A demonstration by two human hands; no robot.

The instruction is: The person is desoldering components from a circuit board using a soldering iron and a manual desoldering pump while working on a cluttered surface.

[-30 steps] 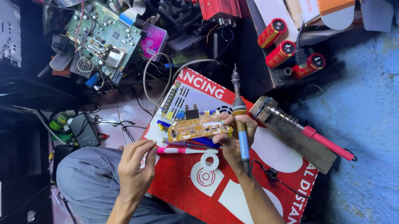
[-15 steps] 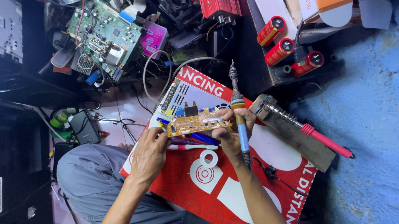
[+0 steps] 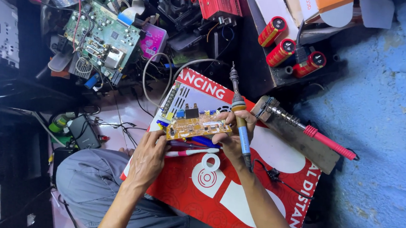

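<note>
The small tan circuit board [image 3: 197, 126] now lies pinched between both hands over the red-and-white sign [image 3: 217, 186]: the left hand [image 3: 147, 158] has come up to grip its near edge, steadying it. The right hand [image 3: 232, 136] clasps board and one blue soldering iron [image 3: 241, 126]. Three red capacitors [image 3: 290, 51] stand beyond.

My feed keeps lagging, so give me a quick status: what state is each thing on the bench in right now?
Left hand: fingers gripping the near edge of the small yellow circuit board.
Right hand: holds the board's other end and the blue-handled soldering iron.
Soldering iron: tip clear of the board.
Red-handled soldering iron: parked on its wooden stand.
White pen: lying on the red sign.
Green circuit board: lying bare.
</note>
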